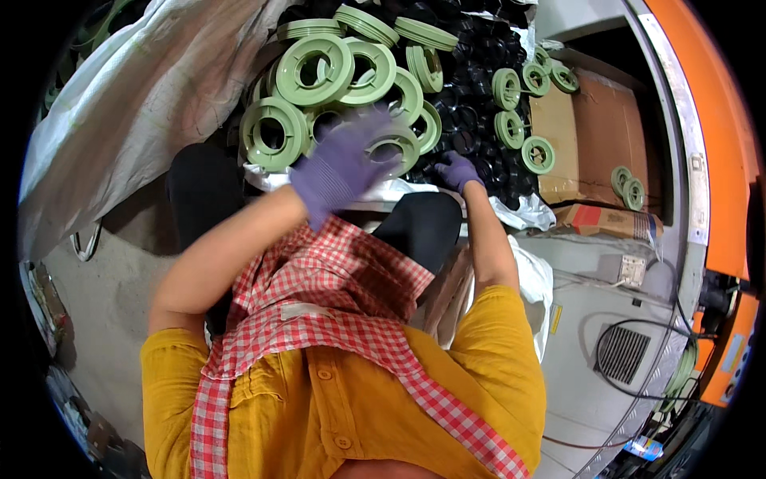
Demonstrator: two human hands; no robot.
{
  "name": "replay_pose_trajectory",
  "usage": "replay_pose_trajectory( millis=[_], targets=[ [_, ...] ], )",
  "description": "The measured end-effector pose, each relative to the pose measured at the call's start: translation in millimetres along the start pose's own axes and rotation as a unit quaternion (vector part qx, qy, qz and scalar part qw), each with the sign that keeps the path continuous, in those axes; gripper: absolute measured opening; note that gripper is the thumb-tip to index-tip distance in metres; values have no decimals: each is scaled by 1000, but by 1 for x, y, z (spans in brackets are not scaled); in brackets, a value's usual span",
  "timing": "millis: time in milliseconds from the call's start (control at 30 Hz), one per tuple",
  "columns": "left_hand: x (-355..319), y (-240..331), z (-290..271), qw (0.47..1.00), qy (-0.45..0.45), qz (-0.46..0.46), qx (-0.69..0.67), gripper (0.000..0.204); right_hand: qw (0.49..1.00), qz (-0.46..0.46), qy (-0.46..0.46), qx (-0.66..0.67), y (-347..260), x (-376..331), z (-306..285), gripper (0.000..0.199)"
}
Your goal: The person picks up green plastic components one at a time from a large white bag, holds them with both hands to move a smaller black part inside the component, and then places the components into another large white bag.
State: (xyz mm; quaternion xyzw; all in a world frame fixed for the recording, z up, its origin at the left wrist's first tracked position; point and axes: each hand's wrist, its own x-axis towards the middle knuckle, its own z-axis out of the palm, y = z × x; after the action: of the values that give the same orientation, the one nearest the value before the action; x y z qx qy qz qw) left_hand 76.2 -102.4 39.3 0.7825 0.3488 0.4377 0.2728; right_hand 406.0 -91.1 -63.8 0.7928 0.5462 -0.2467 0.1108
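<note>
My left hand, in a purple glove, is smeared by motion over a heap of pale green flanged plastic rings. Beside its blurred fingers lies one green ring; whether the hand grips it cannot be made out. My right hand, gloved in purple too, reaches down at the near edge of a pile of small black round plastic parts. Its fingers are curled in toward the black parts, and whatever they hold is hidden. Both piles lie just beyond my knees.
Several green wheel-like pieces lie right of the black pile, by a cardboard box. A white woven sack hangs at the left. On the right stand a grey machine panel with a black cable and an orange frame.
</note>
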Motion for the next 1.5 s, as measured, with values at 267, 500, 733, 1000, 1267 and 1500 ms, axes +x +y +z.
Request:
replay_pose_trajectory(
  millis=[267, 500, 733, 1000, 1267, 1500],
  targets=[
    [-43, -90, 85, 872, -270, 260, 314, 39, 996, -35, -58, -56, 10, 27, 33, 38],
    [-28, -73, 78, 911, -268, 146, 278, 48, 991, 31, 57, 113, 14, -13, 13, 29],
    [-23, 13, 44, 973, -52, -155, -165, 67, 862, -257, 257, 353, -50, -125, 2, 14],
    [-53, -1, -14, 929, -326, -8, -177, 33, 742, -613, 255, 89, -120, -188, 8, 17],
    [-95, 30, 9, 847, -171, -320, -389, 51, 883, -124, 94, 443, -116, -193, 19, 44],
    [-85, 46, 4, 953, -141, -204, -174, 65, 779, -297, -50, 549, -102, -200, 45, 59]
  ],
)
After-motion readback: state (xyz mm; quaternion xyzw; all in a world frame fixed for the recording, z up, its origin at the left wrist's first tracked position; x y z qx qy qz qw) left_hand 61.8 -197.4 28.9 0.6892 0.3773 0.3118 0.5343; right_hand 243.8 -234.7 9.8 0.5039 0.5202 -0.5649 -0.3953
